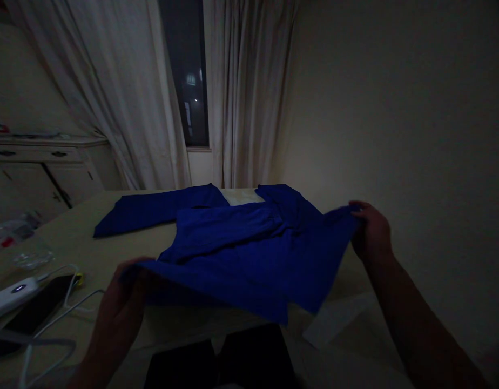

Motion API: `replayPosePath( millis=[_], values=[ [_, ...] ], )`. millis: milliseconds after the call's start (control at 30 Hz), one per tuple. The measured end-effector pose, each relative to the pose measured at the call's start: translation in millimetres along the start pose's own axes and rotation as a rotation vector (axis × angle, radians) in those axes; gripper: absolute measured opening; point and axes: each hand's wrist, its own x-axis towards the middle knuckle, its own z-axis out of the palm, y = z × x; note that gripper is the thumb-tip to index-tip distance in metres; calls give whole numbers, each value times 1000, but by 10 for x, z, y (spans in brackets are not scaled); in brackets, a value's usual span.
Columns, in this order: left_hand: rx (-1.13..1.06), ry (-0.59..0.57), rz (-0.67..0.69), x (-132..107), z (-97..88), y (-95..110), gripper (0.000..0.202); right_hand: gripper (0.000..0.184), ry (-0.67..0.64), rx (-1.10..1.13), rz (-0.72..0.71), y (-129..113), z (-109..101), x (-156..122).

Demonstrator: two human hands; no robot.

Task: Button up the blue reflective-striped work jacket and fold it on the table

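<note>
A blue long-sleeved shirt spreads across the table, its far part and one sleeve lying flat while its near edge is lifted. My left hand pinches the near left corner of the fabric. My right hand grips the shirt's right edge, holding it up above the table. Another sleeve stretches out to the left on the tabletop. Folds bunch in the middle of the shirt, and the cloth hides part of the table beneath it.
Left of my hand lie a white power bank, a black phone, white cables and a clear glass dish. A pale sheet lies near the right table edge. Curtains and a low cabinet stand behind.
</note>
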Motion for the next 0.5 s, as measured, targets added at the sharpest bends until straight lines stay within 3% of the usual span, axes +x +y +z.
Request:
replayPosePath(
  millis=[67,133,167,233,333,433,500],
  values=[
    [-191,60,121,475,302,475,62,25,48,17,-68,38,675,526],
    [-243,155,183,980,527,795,58,20,67,-49,-37,111,1239,914],
    [-252,170,179,1210,600,862,58,20,33,-123,15,171,1445,1033],
    [-239,143,119,1570,666,788,71,19,-46,-270,113,359,1662,1107],
    [-82,22,-5,1798,612,274,101,20,-121,-507,84,802,1494,893],
    [154,-46,-146,1757,485,-353,108,26,-196,-965,-131,1320,958,529],
    [224,-86,-261,1703,422,-626,106,37,-234,-1146,-134,1607,612,328]
  ],
)
